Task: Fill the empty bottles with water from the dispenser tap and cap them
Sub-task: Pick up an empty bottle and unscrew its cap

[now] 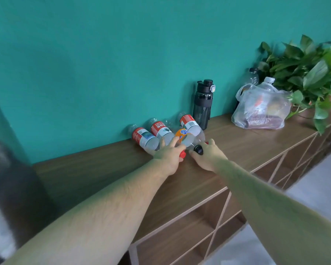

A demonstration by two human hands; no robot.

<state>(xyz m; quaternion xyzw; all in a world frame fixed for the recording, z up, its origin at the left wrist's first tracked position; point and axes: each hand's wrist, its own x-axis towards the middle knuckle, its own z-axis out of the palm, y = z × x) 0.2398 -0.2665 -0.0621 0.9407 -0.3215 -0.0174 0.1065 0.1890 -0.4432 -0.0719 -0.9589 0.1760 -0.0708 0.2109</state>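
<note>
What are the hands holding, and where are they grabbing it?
The left hand grips a red-capped bottle by its neck; the right hand holds the orange-label bottle at its black-capped end.

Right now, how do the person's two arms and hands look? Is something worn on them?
The left arm and the right arm are bare as far as the picture shows, lightly haired, with no sleeve visible. The left hand and the right hand wear no gloves. I see no watch, bracelet or ring, though the fingers are slightly blurred.
</note>
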